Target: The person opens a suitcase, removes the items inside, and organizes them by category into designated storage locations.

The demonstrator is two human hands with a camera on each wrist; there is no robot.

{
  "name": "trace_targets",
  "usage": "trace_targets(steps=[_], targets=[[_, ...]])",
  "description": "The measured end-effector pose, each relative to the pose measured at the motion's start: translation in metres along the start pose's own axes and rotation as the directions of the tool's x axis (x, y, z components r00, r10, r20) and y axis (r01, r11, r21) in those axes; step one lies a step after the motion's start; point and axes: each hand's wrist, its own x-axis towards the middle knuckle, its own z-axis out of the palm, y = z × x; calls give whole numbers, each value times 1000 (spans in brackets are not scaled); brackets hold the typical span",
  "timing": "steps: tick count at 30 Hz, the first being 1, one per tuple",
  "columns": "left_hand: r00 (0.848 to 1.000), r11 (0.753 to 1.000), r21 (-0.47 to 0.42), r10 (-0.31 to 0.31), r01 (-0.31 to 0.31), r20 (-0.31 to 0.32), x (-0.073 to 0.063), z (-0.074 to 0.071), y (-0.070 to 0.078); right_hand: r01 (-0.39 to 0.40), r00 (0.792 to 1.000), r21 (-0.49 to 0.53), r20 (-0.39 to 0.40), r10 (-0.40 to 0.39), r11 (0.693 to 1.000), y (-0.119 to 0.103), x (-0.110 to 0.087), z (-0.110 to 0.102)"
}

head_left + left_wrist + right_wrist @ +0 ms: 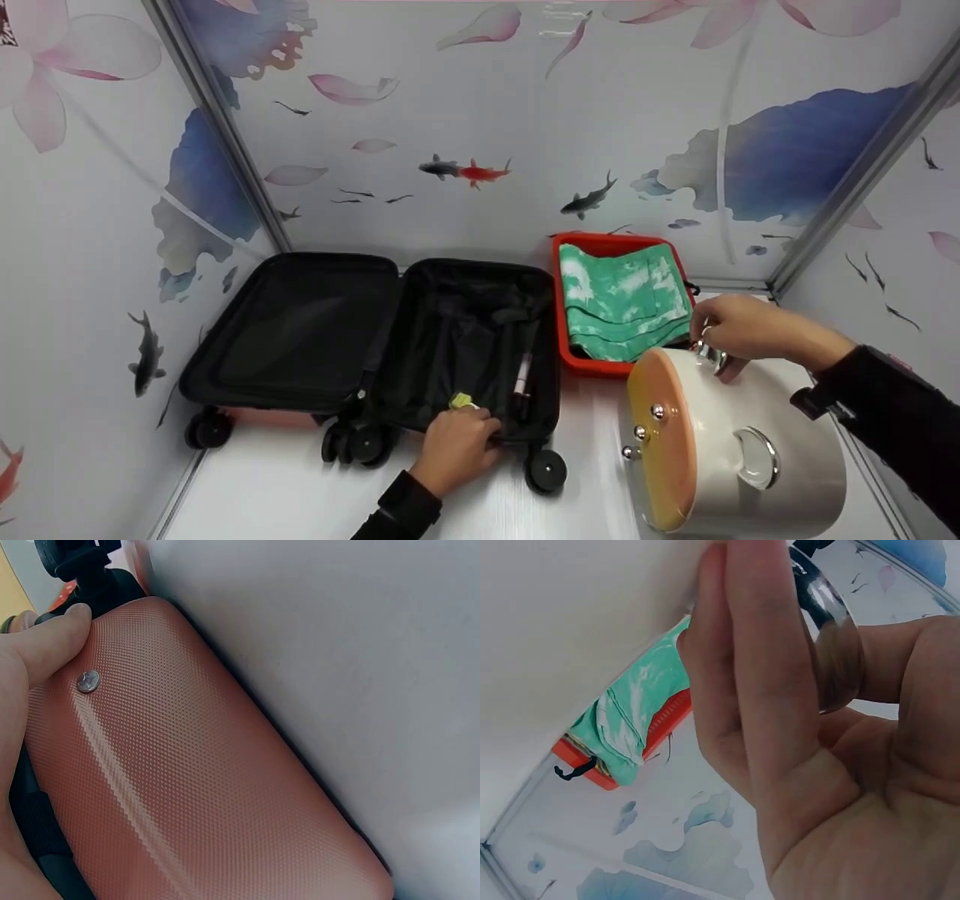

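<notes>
An open black-lined suitcase [457,337] lies with its two halves side by side. At the near rim of its right half my left hand [459,444] grips the edge, thumb on the pink ribbed shell [187,765]; its fingers reach over the rim and are partly hidden. Right beside those fingers shows a small yellow-green thing [461,400]. My right hand [742,330] holds the chrome handle [832,637] on top of a large cream rounded box [757,420]. That box has a peach-and-yellow end with several chrome knobs and another chrome handle on its side.
A slim pale pink tube [522,375] lies in the suitcase's right half. Behind the cream box stands a red basket [561,330] with folded green-and-white cloth [622,300]. White panels [480,217] printed with fish and petals enclose the white surface.
</notes>
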Motion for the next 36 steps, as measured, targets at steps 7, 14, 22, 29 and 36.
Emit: trace_targets(steps=[7,14,22,29,36], targets=[[1000,1000,-1,10,-10,-28,2,2,3,61,995,-127,-72,-70,990,2,-10,8],[1000,999,-37,4,-4,-9,2,0,3,67,992,-223,-85,-88,972,12,-20,9],[993,947,-301,-92,109,71,6,-18,0,17,997,-184,-65,-29,983,11,-17,15],[982,806,-567,-190,169,23,24,-34,21,53,992,-207,-103,-75,977,13,-9,15],[998,730,-681,-53,62,34,59,-55,75,30,994,-182,-102,-49,983,15,-8,16]])
